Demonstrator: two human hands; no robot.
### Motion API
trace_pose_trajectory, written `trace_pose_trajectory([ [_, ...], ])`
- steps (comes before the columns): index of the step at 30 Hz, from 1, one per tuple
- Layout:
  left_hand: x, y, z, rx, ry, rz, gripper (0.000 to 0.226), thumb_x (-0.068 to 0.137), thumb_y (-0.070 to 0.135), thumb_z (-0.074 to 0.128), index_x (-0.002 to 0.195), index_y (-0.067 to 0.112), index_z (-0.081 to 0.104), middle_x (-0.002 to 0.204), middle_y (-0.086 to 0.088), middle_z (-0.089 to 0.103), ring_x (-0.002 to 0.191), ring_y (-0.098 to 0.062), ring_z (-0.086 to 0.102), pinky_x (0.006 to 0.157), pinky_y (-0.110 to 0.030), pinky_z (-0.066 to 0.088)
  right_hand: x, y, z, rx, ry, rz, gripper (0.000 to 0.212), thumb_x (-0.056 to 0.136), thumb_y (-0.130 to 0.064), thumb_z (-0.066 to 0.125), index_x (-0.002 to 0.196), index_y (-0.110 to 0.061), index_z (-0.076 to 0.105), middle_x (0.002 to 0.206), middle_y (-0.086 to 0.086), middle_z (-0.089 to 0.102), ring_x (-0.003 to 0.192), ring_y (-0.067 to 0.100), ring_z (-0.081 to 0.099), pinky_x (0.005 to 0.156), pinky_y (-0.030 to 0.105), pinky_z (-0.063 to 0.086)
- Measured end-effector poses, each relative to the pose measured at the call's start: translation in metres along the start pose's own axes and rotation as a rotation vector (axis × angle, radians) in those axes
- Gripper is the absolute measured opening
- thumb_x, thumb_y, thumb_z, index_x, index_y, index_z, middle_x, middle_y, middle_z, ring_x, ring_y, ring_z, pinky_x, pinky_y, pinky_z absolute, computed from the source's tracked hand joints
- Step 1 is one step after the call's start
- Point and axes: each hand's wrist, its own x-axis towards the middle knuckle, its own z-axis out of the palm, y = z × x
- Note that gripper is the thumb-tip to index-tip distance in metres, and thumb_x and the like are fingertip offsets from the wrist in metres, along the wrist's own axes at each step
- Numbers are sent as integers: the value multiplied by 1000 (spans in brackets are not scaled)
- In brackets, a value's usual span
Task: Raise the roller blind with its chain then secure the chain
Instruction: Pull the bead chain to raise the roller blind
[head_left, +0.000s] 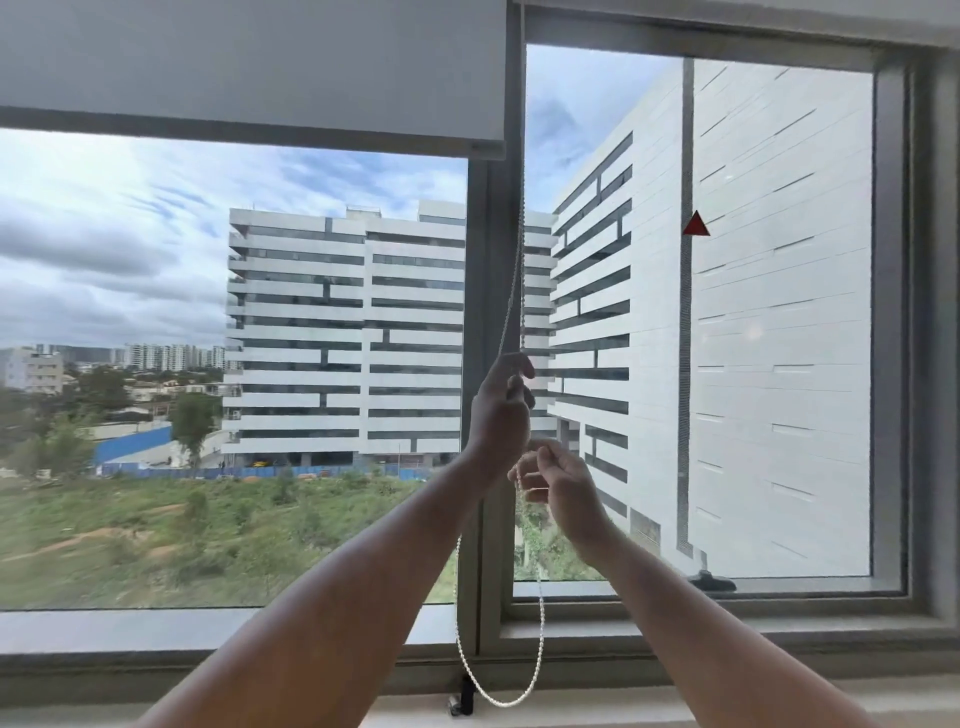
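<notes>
White beaded chain (540, 623) is gripped by the left hand (501, 410) above, pinched by the right hand (558, 480) fingers below

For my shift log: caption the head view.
Both hands, left hand above right hand, grip the bead chain below a mostly raised roller blind.

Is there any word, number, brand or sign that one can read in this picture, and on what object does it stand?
No readable text anywhere.
Red triangle sticker on the right window pane: a plain mark without letters.
Roller blind, bead chain and the small dark fitting on the sill: no label visible.
Buildings outside: any signs are too small to read.
</notes>
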Motion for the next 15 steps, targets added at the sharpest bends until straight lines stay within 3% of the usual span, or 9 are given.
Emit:
trace_pose_trajectory([
  [3, -8, -10, -4, -6, -6, 10, 40, 103, 1, 37, 91, 32, 59, 68, 4, 57, 54, -6, 50, 48, -19, 41, 15, -21, -5, 56, 61, -20, 35, 110, -12, 33, 116, -7, 67, 100, 22, 73, 90, 30, 65, 78, 38, 51],
  [6, -17, -18, -2, -70, -35, 15, 33, 102, -3, 38, 105, 19, 62, 80, 3, 71, 67, -9, 67, 58, -28, 54, 36, -47, -5, 92, 67, -44, 34, 110, -13, 35, 118, -4, 66, 110, 29, 72, 97, 37, 68, 91, 48, 54],
  [8, -22, -24, 0, -52, -12, 12, 36, 100, -3, 39, 107, 21, 64, 77, 1, 63, 61, -11, 55, 56, -30, 45, 49, -67, -2, 118, 59, -51, 31, 110, -13, 37, 117, -5, 66, 104, 23, 72, 96, 35, 69, 87, 47, 57],
  [11, -29, -38, 1, -9, -5, -32, 38, 103, 1, 37, 98, 30, 60, 69, 1, 50, 55, -10, 36, 52, -31, 28, 64, -100, 6, 177, 8, -81, 28, 109, -12, 39, 120, -3, 62, 93, 11, 73, 84, 24, 69, 72, 34, 58],
  [15, -41, -50, -1, 34, -22, -31, 35, 104, 3, 38, 95, 30, 59, 68, 1, 51, 54, -7, 38, 51, -28, 30, 79, -136, 17, 244, -26, -80, 25, 109, -15, 41, 123, -2, 57, 90, 11, 70, 76, 22, 70, 71, 35, 61],
])
